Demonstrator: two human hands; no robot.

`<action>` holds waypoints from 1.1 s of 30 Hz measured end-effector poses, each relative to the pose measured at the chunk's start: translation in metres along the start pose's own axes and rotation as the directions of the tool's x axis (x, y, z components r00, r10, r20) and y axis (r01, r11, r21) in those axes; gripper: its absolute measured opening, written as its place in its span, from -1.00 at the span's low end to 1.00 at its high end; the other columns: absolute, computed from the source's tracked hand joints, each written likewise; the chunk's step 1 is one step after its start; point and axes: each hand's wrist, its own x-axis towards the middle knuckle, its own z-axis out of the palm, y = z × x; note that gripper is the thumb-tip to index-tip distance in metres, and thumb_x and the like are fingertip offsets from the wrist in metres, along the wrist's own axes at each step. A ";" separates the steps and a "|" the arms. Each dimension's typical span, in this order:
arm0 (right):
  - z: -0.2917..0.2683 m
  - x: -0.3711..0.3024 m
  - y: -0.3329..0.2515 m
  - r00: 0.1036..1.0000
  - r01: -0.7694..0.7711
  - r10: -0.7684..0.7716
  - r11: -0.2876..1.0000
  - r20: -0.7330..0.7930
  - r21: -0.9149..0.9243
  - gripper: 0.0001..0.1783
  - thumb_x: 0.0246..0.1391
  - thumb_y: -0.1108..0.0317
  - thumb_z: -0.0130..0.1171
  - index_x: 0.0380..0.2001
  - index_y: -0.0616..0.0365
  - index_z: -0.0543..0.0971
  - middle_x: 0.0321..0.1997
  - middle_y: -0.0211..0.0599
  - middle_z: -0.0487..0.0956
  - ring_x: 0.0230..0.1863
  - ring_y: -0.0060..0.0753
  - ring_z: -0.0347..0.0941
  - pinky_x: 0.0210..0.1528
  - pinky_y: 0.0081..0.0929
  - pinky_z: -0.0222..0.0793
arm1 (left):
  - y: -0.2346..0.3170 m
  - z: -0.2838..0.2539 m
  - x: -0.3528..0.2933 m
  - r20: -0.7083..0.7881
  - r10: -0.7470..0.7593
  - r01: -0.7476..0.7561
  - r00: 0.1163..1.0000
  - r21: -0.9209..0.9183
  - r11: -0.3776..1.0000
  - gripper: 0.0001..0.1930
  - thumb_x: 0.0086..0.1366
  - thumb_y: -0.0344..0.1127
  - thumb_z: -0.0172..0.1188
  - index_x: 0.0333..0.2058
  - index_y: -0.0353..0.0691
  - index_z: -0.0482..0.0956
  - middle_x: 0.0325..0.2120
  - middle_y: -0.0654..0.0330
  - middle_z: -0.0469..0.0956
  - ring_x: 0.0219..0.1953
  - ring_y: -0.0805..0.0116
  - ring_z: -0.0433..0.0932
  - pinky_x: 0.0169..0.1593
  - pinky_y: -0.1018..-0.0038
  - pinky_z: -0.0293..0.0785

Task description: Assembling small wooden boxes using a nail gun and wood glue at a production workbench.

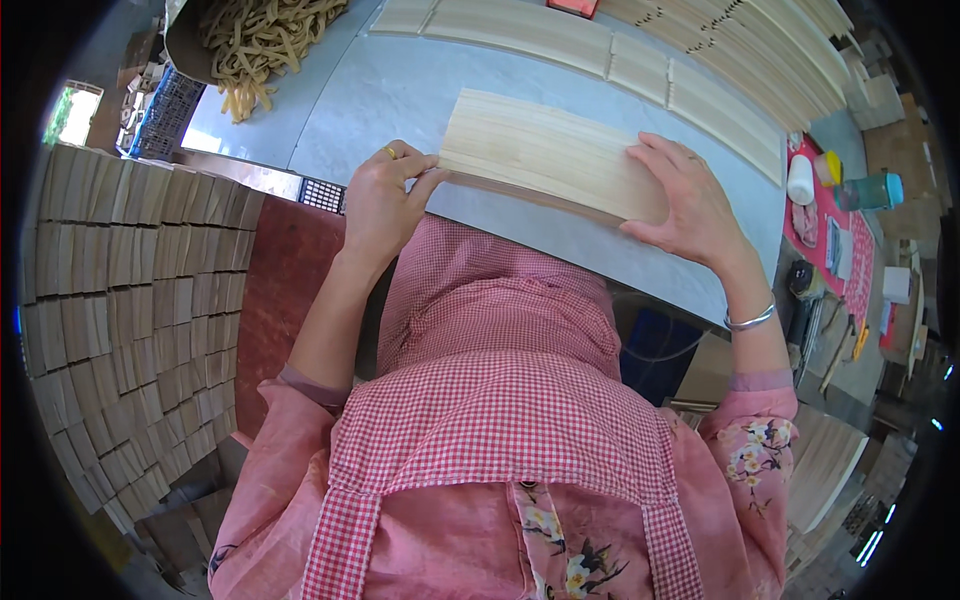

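A pale, long wooden board [545, 150] with visible grain lies slantwise on the light grey tabletop, near its front edge. Whether it is one thick piece or a few thin ones stacked, I cannot tell. At its left end, my left hand [388, 195] pinches the near corner between thumb and fingers; a ring is on one finger. My right hand [692, 205] clasps the right end, fingers over the far side and thumb at the near edge. A silver bangle circles that wrist.
Rows of thin wooden slats [520, 38] line the table's far side, with taller stacks [720, 40] at far right. A heap of tan rubber bands [265, 50] lies at far left. Stacked wood blocks [130, 300] fill the left. A blue-lidded jar [868, 192] stands right.
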 end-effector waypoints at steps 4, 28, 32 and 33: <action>-0.007 0.010 -0.004 0.995 -0.060 0.056 0.997 0.081 0.052 -0.13 -0.30 0.21 0.57 0.19 0.07 0.51 0.33 -0.29 0.46 0.29 -0.13 0.38 0.39 -0.23 0.24 | -0.001 0.001 0.000 -0.030 0.036 -0.038 0.999 -0.052 0.998 -0.82 0.21 -0.39 0.39 -0.25 -0.36 0.77 -0.40 0.19 0.62 -0.49 0.38 0.47 -0.40 0.48 0.40; 0.041 -0.086 -0.019 0.824 -0.347 0.372 0.927 -0.427 0.139 -0.96 0.07 0.47 0.29 -0.40 0.22 0.64 -0.41 -0.31 0.62 -0.53 -0.24 0.46 -0.38 -0.37 0.38 | -0.001 -0.001 0.004 -0.001 0.126 -0.126 0.992 -0.015 0.992 -0.87 0.20 -0.49 0.38 -0.29 -0.42 0.73 -0.46 0.16 0.57 -0.43 0.35 0.48 -0.29 0.47 0.44; 0.034 -0.080 -0.014 0.850 -0.338 0.361 0.932 -0.383 0.129 -0.94 0.05 0.48 0.26 -0.47 0.24 0.62 -0.47 -0.29 0.61 -0.54 -0.20 0.44 -0.39 -0.36 0.37 | 0.003 -0.003 0.004 0.001 0.136 -0.136 0.991 0.003 0.991 -0.88 0.20 -0.50 0.37 -0.30 -0.42 0.73 -0.47 0.17 0.56 -0.44 0.36 0.47 -0.29 0.47 0.43; 0.032 -0.078 -0.012 0.861 -0.332 0.357 0.934 -0.362 0.132 -0.92 0.04 0.48 0.26 -0.50 0.24 0.62 -0.49 -0.28 0.60 -0.54 -0.19 0.43 -0.39 -0.35 0.36 | 0.004 -0.003 0.004 -0.001 0.135 -0.135 0.991 0.007 0.991 -0.89 0.20 -0.50 0.37 -0.31 -0.42 0.72 -0.47 0.18 0.56 -0.44 0.36 0.47 -0.29 0.47 0.43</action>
